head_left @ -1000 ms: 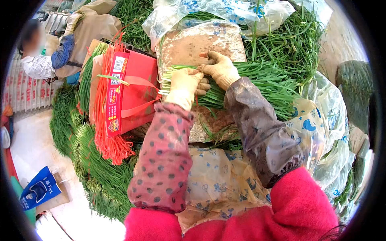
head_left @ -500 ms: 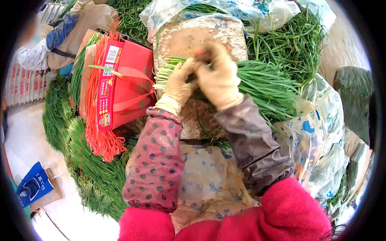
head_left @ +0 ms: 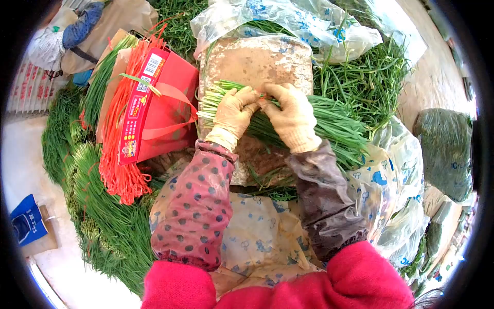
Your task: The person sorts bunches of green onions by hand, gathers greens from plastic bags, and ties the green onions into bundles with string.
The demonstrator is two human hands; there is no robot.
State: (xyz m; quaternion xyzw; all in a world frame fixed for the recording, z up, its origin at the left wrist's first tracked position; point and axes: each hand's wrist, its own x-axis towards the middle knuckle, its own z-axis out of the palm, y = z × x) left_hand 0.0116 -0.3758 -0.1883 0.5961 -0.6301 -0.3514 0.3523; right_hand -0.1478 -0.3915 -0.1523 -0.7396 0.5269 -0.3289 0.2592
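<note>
chive bunch point(head_left: 334, 121) lay across our board point(head_left: 252, 62), probably for support; our left hand point(head_left: 232, 114) and right hand point(head_left: 292, 116) gripped it, fingers curled, seemingly keeping stalks point(head_left: 210, 105) together.

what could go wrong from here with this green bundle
The green bundle might slip out of line if the left hand or right hand, close together on it, eases off. Its leafy end overhangs the board, so it could bend or catch. The red strips hanging beside the red box might tangle.
</note>
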